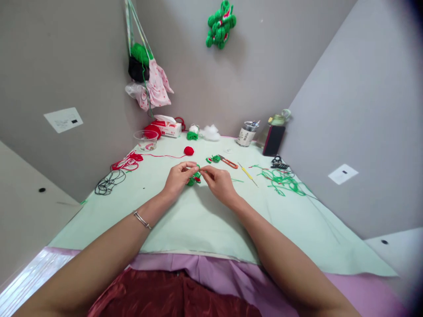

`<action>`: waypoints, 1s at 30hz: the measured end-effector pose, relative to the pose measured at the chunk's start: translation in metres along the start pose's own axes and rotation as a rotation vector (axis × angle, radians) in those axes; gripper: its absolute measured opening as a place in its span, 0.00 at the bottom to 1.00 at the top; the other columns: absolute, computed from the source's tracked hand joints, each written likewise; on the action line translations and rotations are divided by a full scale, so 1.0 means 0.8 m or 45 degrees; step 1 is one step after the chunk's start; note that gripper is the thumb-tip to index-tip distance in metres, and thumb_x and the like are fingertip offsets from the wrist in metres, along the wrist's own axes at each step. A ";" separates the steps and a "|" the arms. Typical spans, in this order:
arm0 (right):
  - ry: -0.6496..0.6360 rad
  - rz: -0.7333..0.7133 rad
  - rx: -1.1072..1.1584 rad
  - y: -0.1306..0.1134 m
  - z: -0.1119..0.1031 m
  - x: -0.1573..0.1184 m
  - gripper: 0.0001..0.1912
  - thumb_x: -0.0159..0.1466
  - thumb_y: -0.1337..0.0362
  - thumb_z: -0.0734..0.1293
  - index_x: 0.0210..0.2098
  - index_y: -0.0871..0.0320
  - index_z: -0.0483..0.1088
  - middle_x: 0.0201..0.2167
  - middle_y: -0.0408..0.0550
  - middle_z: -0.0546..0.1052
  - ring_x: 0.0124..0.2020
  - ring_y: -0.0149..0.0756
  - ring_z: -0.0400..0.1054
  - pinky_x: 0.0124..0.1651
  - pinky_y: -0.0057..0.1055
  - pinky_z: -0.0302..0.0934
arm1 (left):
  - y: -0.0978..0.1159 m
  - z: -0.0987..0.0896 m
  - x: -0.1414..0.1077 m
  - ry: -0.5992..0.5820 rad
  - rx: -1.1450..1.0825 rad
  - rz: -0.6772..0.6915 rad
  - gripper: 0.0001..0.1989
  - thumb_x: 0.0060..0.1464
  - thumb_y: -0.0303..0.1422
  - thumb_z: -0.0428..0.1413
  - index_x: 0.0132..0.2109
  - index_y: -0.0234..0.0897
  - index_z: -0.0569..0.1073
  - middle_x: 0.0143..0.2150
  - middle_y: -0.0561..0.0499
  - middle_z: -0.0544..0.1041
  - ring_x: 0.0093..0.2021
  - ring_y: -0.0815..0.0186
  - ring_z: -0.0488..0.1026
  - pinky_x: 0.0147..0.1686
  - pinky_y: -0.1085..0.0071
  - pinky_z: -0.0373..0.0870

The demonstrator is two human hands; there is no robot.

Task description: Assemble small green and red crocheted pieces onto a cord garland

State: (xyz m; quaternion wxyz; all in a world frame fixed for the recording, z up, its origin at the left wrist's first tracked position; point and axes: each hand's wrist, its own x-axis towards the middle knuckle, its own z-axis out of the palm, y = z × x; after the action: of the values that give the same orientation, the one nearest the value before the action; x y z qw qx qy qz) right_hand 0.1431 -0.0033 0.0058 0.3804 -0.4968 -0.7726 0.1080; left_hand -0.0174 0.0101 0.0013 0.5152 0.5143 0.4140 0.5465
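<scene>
In the head view, a small green-and-red yarn piece (pixel 197 178) hangs below my fingertips over the middle of the table. My left hand (pixel 181 178) is closed, its thumb and forefinger pinching the top of that piece. Close beside it, my right hand (pixel 218 181) is pinched shut with its fingertips against the same spot; whatever lies between them is too small to make out. Just beyond my hands rest another small green-and-red piece (pixel 213 159), an orange utility knife (pixel 228 162) and a yellow-handled crochet hook (pixel 247 174).
Loose red yarn (pixel 128 161) and black cord (pixel 110 182) lie on the left, green yarn scraps (pixel 284 181) on the right. A red yarn ball (pixel 188 151), clear tub (pixel 145 141), tissue box (pixel 168 128), white stuffing (pixel 210 133), pen holder (pixel 246 134) and phone (pixel 274 141) stand further back.
</scene>
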 end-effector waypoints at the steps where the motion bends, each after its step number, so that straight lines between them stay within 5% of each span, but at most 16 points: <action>1: 0.001 -0.006 -0.023 -0.001 0.000 0.000 0.12 0.67 0.62 0.62 0.39 0.58 0.78 0.22 0.42 0.75 0.22 0.30 0.61 0.30 0.27 0.51 | 0.001 0.001 0.000 0.004 -0.015 -0.005 0.13 0.45 0.39 0.65 0.33 0.33 0.77 0.41 0.47 0.77 0.21 0.77 0.59 0.21 0.74 0.55; 8: 0.004 -0.069 -0.103 -0.002 0.013 -0.029 0.13 0.70 0.64 0.59 0.41 0.56 0.76 0.34 0.50 0.82 0.32 0.36 0.73 0.36 0.28 0.59 | -0.010 -0.002 -0.021 0.010 0.071 -0.091 0.07 0.51 0.36 0.61 0.33 0.36 0.75 0.49 0.48 0.75 0.27 0.73 0.65 0.26 0.73 0.60; 13: -0.019 -0.107 -0.043 -0.006 0.033 -0.090 0.14 0.69 0.68 0.57 0.41 0.55 0.75 0.29 0.52 0.80 0.28 0.39 0.73 0.33 0.31 0.61 | -0.037 -0.006 -0.067 -0.030 0.137 -0.132 0.07 0.52 0.36 0.60 0.29 0.39 0.73 0.44 0.47 0.75 0.44 0.60 0.72 0.42 0.68 0.68; 18: -0.129 0.023 0.125 -0.004 0.010 -0.025 0.13 0.69 0.64 0.59 0.39 0.55 0.76 0.30 0.50 0.80 0.29 0.37 0.71 0.34 0.30 0.59 | -0.009 -0.005 -0.016 -0.003 0.144 -0.056 0.06 0.51 0.35 0.61 0.30 0.38 0.73 0.42 0.48 0.75 0.36 0.64 0.70 0.37 0.70 0.67; 22: -0.118 0.026 0.119 -0.010 -0.016 0.041 0.11 0.66 0.62 0.62 0.36 0.56 0.76 0.23 0.43 0.74 0.25 0.32 0.63 0.32 0.27 0.54 | 0.026 -0.005 0.032 -0.034 0.096 0.056 0.07 0.49 0.36 0.61 0.32 0.38 0.73 0.26 0.55 0.70 0.25 0.70 0.62 0.26 0.74 0.58; 30: -0.102 0.194 0.374 0.005 0.001 0.008 0.13 0.66 0.60 0.62 0.33 0.58 0.76 0.18 0.39 0.67 0.21 0.30 0.57 0.26 0.26 0.50 | 0.007 -0.005 0.020 -0.190 0.079 -0.011 0.08 0.48 0.36 0.60 0.29 0.37 0.71 0.18 0.59 0.62 0.19 0.72 0.57 0.21 0.75 0.54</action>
State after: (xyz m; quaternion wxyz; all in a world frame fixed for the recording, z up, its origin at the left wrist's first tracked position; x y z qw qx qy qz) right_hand 0.1438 0.0039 0.0063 0.4085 -0.4884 -0.7231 0.2679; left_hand -0.0212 0.0257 0.0087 0.5307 0.5676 0.3935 0.4913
